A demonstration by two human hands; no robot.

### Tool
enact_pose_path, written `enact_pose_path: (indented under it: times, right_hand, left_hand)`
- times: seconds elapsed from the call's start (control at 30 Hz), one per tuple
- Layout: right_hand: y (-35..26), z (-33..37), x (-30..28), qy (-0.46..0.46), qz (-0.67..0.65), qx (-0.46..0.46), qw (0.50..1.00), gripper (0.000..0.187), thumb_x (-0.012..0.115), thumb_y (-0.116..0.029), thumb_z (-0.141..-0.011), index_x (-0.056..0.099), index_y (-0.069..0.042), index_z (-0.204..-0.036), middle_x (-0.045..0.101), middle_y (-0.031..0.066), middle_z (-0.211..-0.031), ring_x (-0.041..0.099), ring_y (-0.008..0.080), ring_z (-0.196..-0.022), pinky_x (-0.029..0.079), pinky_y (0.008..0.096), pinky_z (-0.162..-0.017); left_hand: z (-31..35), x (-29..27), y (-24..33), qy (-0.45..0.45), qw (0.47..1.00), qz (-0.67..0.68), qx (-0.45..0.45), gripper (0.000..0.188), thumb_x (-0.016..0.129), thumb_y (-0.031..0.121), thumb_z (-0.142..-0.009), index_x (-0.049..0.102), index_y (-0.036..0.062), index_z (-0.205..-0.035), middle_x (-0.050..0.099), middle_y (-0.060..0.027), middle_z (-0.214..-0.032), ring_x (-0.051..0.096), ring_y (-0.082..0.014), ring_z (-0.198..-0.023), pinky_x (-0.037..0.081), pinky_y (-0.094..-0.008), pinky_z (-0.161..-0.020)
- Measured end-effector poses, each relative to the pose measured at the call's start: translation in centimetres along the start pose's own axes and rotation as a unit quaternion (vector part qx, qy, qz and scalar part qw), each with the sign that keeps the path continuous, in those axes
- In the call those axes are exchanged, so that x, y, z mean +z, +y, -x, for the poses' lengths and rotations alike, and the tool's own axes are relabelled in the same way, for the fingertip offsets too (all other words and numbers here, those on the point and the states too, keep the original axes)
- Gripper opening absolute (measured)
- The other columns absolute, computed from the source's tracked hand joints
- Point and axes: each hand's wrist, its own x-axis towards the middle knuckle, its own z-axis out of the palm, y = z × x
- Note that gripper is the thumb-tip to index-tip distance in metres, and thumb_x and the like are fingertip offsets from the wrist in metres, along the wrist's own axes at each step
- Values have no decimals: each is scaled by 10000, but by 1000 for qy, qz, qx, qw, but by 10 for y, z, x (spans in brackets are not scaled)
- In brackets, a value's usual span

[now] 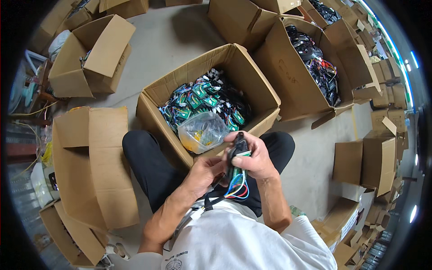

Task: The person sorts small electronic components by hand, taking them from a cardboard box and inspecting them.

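Observation:
A green circuit board (240,163) with a black bundled cable (240,143) against it is gripped in my right hand (257,159), thumb across its upper part. Blue, red, yellow and white wires (238,189) loop from its lower end toward a white connector (196,213) near my shirt. My left hand (201,174) is closed beside the board's left edge; what its fingertips pinch is hidden. Just beyond my hands, a clear plastic bag (216,126) with small yellow pieces sits at the near side of an open cardboard box (254,74). Several wired green boards (198,92) are heaped inside.
My bent knees flank the near end of the box. At the right, a tall carton (288,76) holds black cables (326,74). Open cartons (114,157) stand close on my left, another (69,76) at the far left. More boxes (378,157) line the right side.

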Motion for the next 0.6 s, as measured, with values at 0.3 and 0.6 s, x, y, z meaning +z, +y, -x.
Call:
enact_pose_path:
  times: [0.3,0.6]
  right_hand:
    - [4,-27,15,177,123,5,976,506,791,-166,-795,601,5,-1231,656,17,-962,613,78,-834,510,247,-786]
    - [35,-23,17,265,159,-93,947,469,768,-134,-834,574,8,-1237,660,34,-987,613,98,-907,500,253,-827]
  left_hand:
    - [14,20,-26,5,963,-185,197,945,835,298,-821,249,-29,-1487,563,-84,-1190,561,-137,-1095,492,-302,-936]
    - [5,6,-32,167,905,-264,289,646,678,368,-960,469,-47,-1410,692,-117,-1069,648,-157,-964,521,-307,-878]
